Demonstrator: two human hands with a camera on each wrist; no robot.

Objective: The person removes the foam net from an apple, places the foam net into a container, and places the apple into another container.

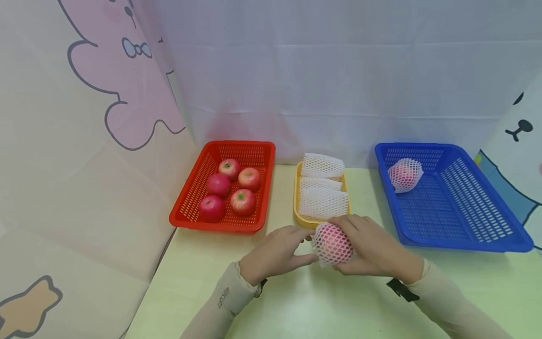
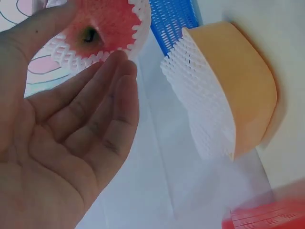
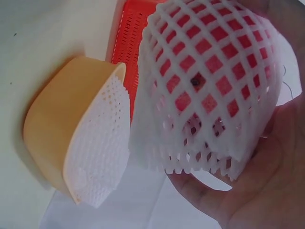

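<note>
A red apple (image 1: 333, 243) in a white foam net (image 3: 176, 138) is held up over the table's front middle. My right hand (image 1: 374, 247) grips it from the right, fingers over the top and thumb low on its side. On the other side is my left hand (image 1: 277, 252), its fingers nearly straight and its fingertips right at the net's edge. The left wrist view shows the bare stem end of the apple (image 2: 90, 36) inside the net's opening, with the left thumb overlapping it. Just behind the hands stands a yellow basket (image 1: 302, 221) of white foam nets (image 1: 323, 201).
At the left a red basket (image 1: 179, 221) holds several bare apples (image 1: 243, 202). A blue basket (image 1: 457, 242) on the right contains one netted apple (image 1: 405, 175) in its far left corner. White curtains (image 1: 338, 80) close off the back and sides.
</note>
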